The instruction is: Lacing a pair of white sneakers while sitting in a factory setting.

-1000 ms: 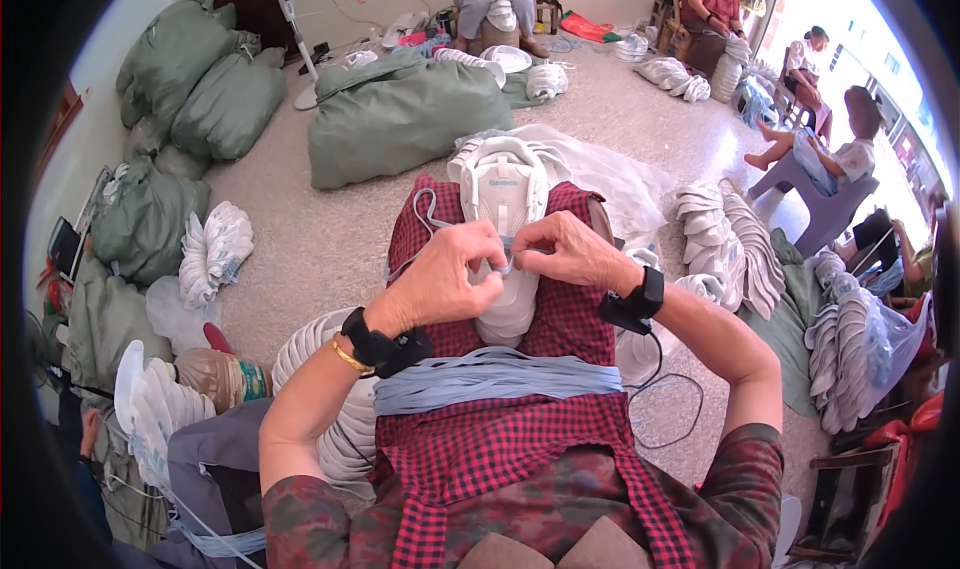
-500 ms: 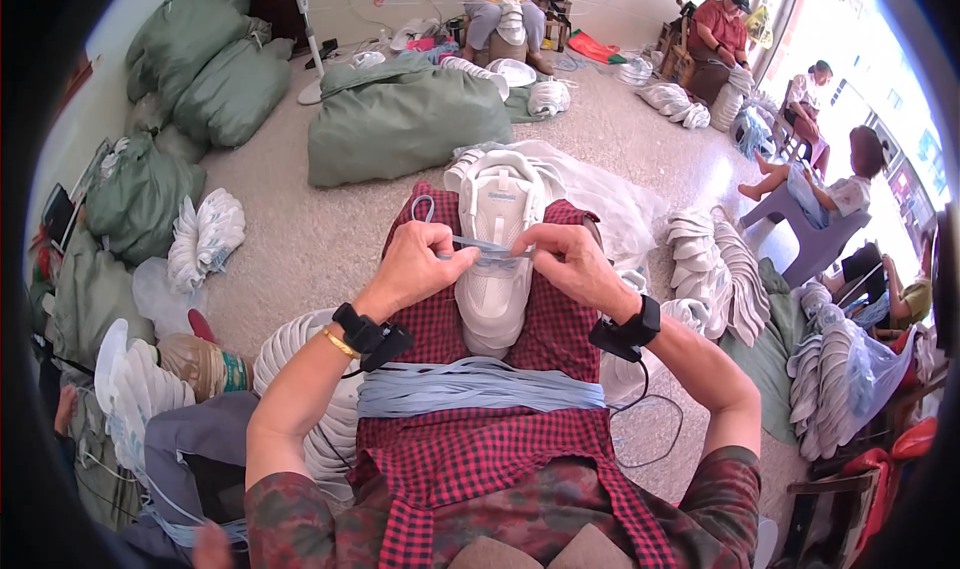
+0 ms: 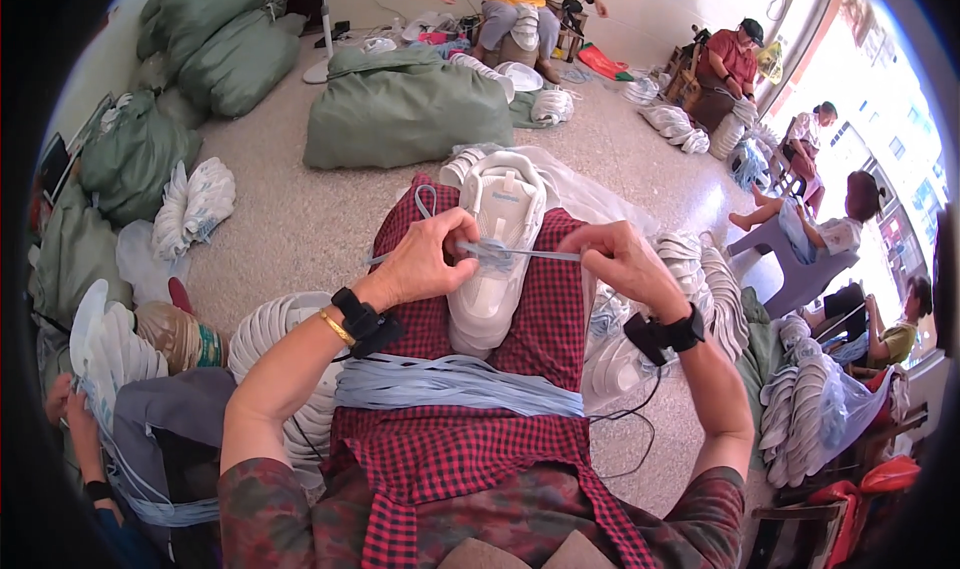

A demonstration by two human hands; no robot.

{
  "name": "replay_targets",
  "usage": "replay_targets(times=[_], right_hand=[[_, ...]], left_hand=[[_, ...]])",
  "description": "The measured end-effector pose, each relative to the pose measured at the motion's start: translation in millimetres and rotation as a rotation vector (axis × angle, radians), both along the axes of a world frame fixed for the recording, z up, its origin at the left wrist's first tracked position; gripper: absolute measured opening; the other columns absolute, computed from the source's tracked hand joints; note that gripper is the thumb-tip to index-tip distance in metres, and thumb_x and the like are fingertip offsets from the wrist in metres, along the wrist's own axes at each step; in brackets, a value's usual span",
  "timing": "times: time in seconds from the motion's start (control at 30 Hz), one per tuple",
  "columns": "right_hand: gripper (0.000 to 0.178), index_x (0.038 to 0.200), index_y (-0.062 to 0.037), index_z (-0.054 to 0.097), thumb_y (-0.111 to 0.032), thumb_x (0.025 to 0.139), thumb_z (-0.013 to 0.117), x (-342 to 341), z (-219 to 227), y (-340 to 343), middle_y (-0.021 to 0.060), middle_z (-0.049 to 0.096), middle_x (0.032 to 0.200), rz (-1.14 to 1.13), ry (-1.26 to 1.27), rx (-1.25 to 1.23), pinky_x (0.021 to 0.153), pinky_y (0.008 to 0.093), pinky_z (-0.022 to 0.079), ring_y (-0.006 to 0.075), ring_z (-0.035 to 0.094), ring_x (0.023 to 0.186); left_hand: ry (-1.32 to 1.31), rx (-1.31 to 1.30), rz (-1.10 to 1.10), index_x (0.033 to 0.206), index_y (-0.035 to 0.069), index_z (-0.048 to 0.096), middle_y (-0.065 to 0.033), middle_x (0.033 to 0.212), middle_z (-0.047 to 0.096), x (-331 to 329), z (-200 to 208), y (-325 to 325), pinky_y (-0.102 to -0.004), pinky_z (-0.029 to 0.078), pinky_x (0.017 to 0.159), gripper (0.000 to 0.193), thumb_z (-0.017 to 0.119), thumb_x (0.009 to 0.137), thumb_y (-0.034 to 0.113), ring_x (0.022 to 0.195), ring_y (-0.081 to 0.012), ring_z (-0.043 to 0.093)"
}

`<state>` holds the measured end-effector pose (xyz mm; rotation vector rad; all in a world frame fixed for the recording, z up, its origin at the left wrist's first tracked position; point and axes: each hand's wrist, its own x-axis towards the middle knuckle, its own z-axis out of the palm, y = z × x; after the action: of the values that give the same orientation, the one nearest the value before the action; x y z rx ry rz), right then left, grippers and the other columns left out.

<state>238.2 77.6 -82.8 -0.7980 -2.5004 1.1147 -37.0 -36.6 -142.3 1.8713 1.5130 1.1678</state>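
Observation:
A white sneaker upper lies across my lap on a red-and-black checked apron, its tongue end away from me. My left hand is at its left edge, thumb and forefinger closed on a light blue shoelace near the eyelets; a loop of lace stands up behind the knuckles. My right hand pinches the shoelace off to the right, and the strand runs taut from the upper to its fingertips. More blue laces lie bundled across my lap.
Stacked white uppers stand on my left, with more uppers on the right. A large green sack lies ahead on the floor. Several people sit around the room; a co-worker's hand shows at far left.
My right hand has moved right, away from the upper, drawing out a strand of lace. My left hand has shifted slightly over the upper's left edge. The whole view has tilted a little.

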Motion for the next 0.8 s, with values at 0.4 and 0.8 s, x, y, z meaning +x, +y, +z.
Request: replay_targets(times=[0.4, 0.8], right_hand=[[0.019, 0.079, -0.0033, 0.063, -0.014, 0.089, 0.05, 52, -38, 58, -0.0098, 0.044, 0.06, -0.201, 0.03, -0.253, 0.048, 0.0212, 0.027, 0.0018, 0.038, 0.052], [0.037, 0.083, 0.0009, 0.064, -0.031, 0.097, 0.051, -21, -21, 5, 0.0026, 0.061, 0.067, -0.012, -0.113, 0.088, 0.057, 0.0292, 0.044, 0.0134, 0.056, 0.062]], left_hand=[[0.009, 0.177, 0.027, 0.098, 0.003, 0.058, -0.0068, 0.093, 0.055, 0, -7, 6, -0.0328, 0.05, 0.08, 0.03, 0.072, 0.072, 0.005, 0.085, -0.0194, 0.058], [0.243, 0.26, 0.182, 0.092, 0.002, 0.056, -0.01, 0.091, 0.057, -10, -13, 12, -0.0346, 0.049, 0.074, 0.022, 0.07, 0.076, 0.007, 0.082, -0.0234, 0.059]])
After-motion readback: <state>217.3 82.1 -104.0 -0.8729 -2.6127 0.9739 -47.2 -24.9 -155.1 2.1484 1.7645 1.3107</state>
